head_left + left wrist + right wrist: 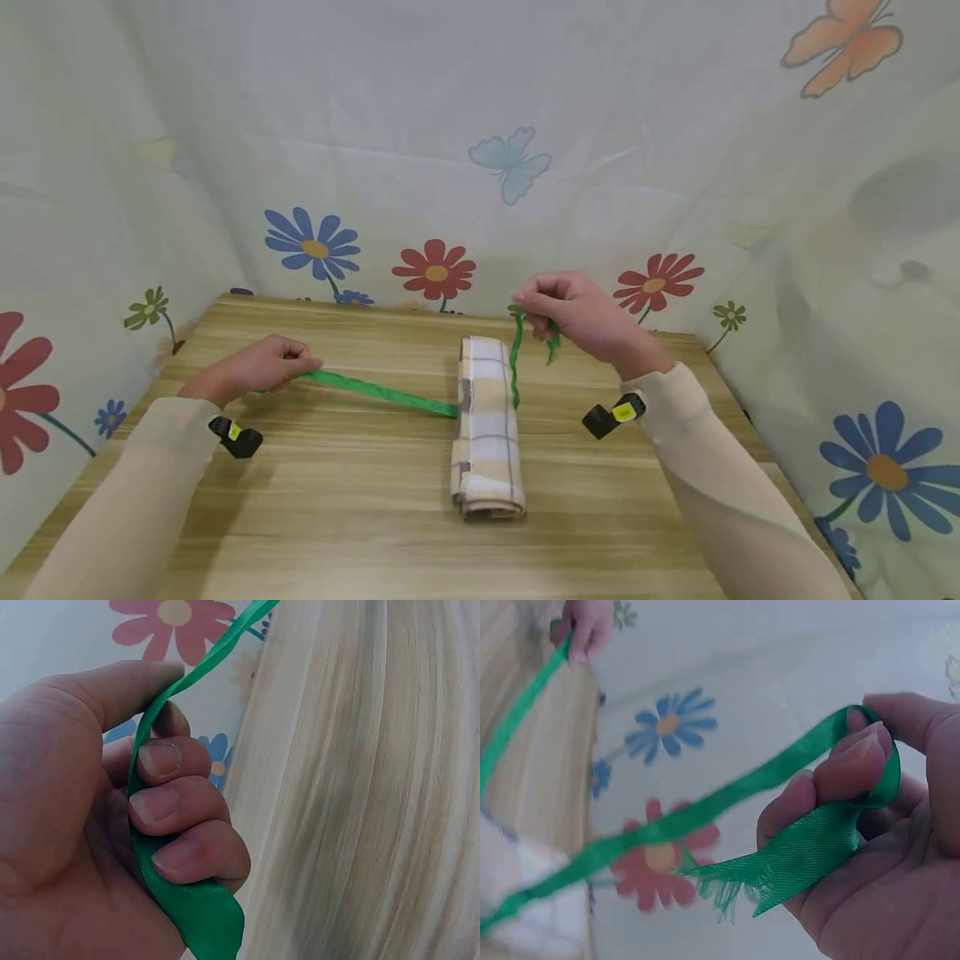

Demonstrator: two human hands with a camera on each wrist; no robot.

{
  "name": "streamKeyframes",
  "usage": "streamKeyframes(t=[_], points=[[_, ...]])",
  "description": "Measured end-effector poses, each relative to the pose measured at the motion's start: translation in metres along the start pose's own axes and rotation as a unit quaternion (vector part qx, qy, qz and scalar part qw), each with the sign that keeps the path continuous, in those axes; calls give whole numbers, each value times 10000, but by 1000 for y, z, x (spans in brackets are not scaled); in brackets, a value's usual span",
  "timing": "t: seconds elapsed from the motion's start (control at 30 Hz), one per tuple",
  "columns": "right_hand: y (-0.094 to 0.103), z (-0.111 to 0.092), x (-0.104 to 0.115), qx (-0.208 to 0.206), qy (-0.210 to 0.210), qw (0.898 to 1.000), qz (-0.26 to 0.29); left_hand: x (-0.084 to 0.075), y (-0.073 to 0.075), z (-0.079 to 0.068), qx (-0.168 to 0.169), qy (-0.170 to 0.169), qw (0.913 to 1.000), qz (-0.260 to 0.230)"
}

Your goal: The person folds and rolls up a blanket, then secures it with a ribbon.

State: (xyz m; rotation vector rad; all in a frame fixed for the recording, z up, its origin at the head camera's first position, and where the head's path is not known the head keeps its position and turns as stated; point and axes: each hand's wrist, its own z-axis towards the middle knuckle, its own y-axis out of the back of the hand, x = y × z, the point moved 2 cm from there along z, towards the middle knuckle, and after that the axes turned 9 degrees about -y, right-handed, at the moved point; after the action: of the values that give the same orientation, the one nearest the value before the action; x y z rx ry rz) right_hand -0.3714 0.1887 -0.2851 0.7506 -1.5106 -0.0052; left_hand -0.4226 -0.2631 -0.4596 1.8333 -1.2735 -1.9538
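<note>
A rolled plaid cloth [491, 425] in white, beige and grey lies lengthwise on the wooden table. From its left side a green ribbon [382, 392] runs out to my left hand [266, 367], which pinches it between thumb and forefinger. In the left wrist view the ribbon [150, 720] passes under the curled fingers, its end hanging below them. Raised above the far right side of the roll, my right hand [573, 317] pinches the ribbon's other stretch. The right wrist view shows that ribbon [705, 810] looped over the fingers, with a frayed end. The ribbon's middle is hidden by the roll.
The wooden table [337, 517] stretches beneath both arms. Behind it and along both sides hangs a pale curtain [375, 108] printed with flowers and butterflies. Each wrist carries a small black camera, one on the left sleeve [236, 435] and one on the right [611, 414].
</note>
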Motion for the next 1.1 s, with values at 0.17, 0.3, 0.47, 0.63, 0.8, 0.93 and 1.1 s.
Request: streamKeyframes(t=[0.17, 0.3, 0.47, 0.63, 0.8, 0.93, 1.1], points=[[-50, 17, 4, 317, 130, 9988, 351, 3, 1, 0, 54, 69, 9999, -142], [-85, 28, 1, 385, 160, 9985, 368, 5, 2, 0, 161, 177, 9995, -216], [-123, 38, -6, 401, 16, 9990, 184, 3, 2, -3, 290, 173, 9992, -203], [-159, 42, -15, 391, -160, 9989, -179, 0, 2, -5, 334, 241, 9989, -208], [-194, 51, -22, 240, -354, 9940, -1006, 0, 1, -5, 311, 274, 9985, -362], [-219, 59, -28, 219, -578, 9853, -1590, -1, 1, -5, 330, 277, 9983, -392], [-246, 65, -34, 155, -592, 9778, -2003, -1, 0, -5, 359, 273, 9980, -445]])
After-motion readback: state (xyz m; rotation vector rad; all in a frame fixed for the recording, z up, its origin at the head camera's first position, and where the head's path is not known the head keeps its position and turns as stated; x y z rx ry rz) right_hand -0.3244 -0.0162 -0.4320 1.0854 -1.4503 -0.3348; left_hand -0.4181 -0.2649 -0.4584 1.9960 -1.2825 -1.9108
